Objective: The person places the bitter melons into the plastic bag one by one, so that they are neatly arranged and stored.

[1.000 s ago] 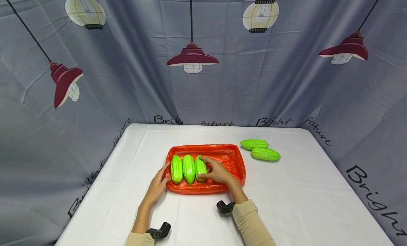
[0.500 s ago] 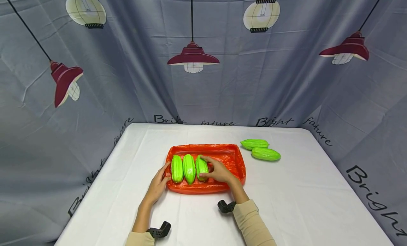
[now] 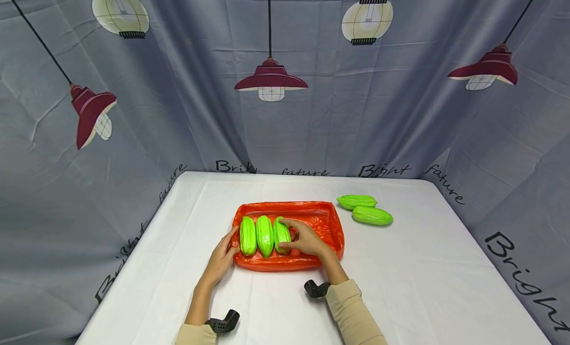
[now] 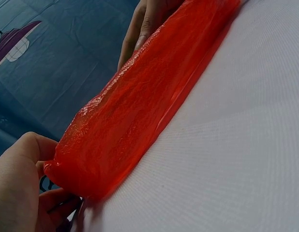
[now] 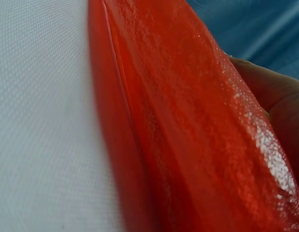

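Observation:
In the head view a red tray (image 3: 311,211), wrapped in shiny plastic film, sits on the white table. Two bright green, ridged bitter melons, the left one (image 3: 248,236) and the middle one (image 3: 264,237), lie side by side in its left half. My right hand (image 3: 305,238) holds a third bitter melon (image 3: 281,234) beside them, fingers at its far end and thumb at its near end. My left hand (image 3: 219,258) grips the tray's left edge; the left wrist view shows its thumb and fingers around the tray's corner (image 4: 74,169). The tray wall hides the melons in both wrist views.
Two more bitter melons, a far one (image 3: 356,202) and a nearer one (image 3: 372,216), lie on the white-covered table (image 3: 423,271) to the right behind the tray. Grey-blue curtains (image 3: 311,132) printed with lamps stand around the table's back and sides.
The melon in my right hand has shifted slightly right, then slightly back left toward the middle one. My left hand stays on the tray's edge.

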A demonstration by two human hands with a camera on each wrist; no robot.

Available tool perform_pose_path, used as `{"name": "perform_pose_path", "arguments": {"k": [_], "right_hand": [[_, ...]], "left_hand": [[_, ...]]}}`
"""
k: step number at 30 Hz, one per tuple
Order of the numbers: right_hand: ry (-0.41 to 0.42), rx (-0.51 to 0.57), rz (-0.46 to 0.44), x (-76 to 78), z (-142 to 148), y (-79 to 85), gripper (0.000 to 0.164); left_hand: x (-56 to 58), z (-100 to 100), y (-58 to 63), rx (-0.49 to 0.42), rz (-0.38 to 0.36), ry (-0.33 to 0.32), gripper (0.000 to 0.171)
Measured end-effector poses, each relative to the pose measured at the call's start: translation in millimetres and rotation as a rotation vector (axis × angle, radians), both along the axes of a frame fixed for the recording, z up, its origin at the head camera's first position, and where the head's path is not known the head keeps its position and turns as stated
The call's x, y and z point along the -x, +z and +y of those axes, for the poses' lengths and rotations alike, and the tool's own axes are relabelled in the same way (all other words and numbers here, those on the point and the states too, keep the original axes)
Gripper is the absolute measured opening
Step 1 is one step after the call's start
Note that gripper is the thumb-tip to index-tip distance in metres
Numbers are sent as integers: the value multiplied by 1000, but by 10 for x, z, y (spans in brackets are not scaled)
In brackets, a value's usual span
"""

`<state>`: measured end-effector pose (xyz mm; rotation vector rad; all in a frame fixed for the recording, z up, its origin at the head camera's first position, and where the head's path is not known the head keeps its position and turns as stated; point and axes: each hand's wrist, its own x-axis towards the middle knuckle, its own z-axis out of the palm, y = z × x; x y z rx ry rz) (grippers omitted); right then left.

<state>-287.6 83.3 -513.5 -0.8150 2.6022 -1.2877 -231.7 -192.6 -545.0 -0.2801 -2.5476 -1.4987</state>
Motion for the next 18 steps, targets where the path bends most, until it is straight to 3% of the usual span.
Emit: {"name": "perform_pose_path", "arguments": {"k": [12, 18], "right_hand": [[8, 10, -29, 6, 30, 16, 70], [-42, 0, 9, -32, 206, 228, 73]], "left_hand": [[-4, -4, 25, -11, -21, 12, 57], [-15, 0, 33, -8, -26, -3, 58]]}}
